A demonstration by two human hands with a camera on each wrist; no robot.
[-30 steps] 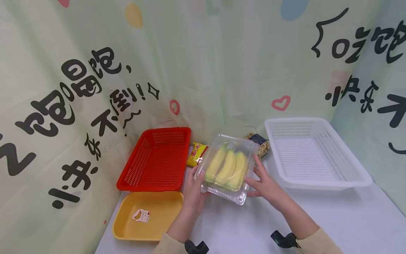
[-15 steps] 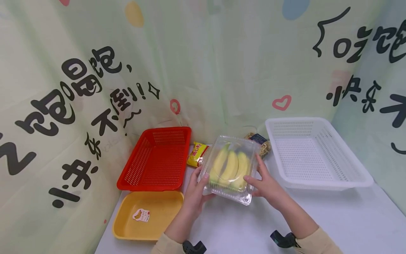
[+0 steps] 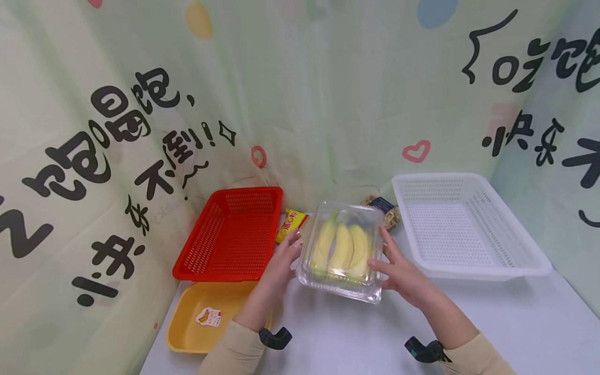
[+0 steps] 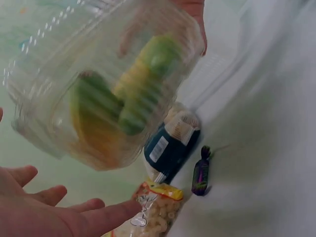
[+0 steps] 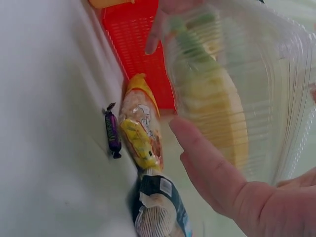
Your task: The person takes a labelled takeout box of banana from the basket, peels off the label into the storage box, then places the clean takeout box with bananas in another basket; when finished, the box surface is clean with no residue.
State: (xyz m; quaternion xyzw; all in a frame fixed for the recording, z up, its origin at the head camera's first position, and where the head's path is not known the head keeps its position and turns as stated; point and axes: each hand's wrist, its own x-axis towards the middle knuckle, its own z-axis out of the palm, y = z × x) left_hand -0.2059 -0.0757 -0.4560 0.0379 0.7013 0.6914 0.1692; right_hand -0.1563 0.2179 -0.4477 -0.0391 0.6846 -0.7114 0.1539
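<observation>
A clear plastic clamshell box (image 3: 335, 292) with several bananas (image 3: 342, 247) inside is held up over the table, slightly tilted. My right hand (image 3: 403, 276) grips its right edge, thumb on the lid side and fingers behind. To the left of the box, my left hand (image 3: 281, 263) stands with its fingers spread, holding nothing. A gap shows between that hand (image 4: 59, 212) and the box (image 4: 49, 64) in the left wrist view. Seen from the right wrist, the right hand (image 5: 222, 182) lies along the box wall.
Left are a red basket (image 3: 234, 237) and a yellow tray (image 3: 187, 312) with a banana sticker. A white basket (image 3: 450, 234) stands right. Behind the box lie a yellow pasta bag (image 3: 291, 223) and a dark-labelled bag (image 3: 382, 204). A purple-wrapped candy (image 5: 112, 131) lies near the bags.
My left hand has let go of the box and moved away to the left. The box has shifted slightly right and turned a little more upright, still in my right hand.
</observation>
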